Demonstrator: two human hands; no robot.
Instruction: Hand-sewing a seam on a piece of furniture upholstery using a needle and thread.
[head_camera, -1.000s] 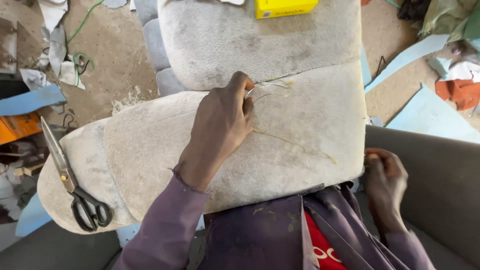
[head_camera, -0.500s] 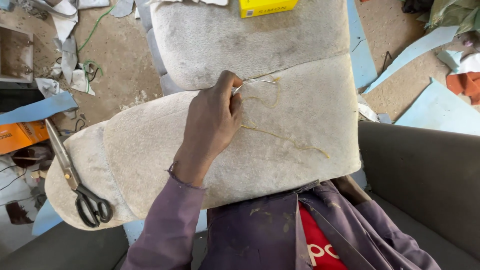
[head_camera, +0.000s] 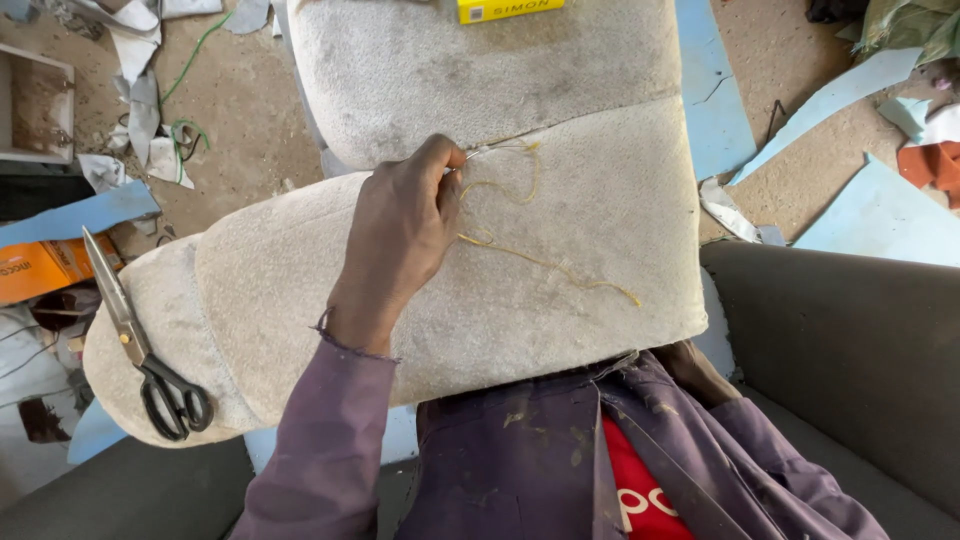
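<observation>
The left hand rests on the cushion, fingers pressed together, pinching the yellow thread at the seam. The thread loops just right of the fingertips, then trails down and away to the right. Scissors lie well left of the wrist. The right hand is hidden under the cushion

The yellow thread, which lay nearly taut along the beige cushion, now curls in slack loops beside the left hand. The right hand, visible below the cushion's edge a second ago, has dropped out of view.
</observation>
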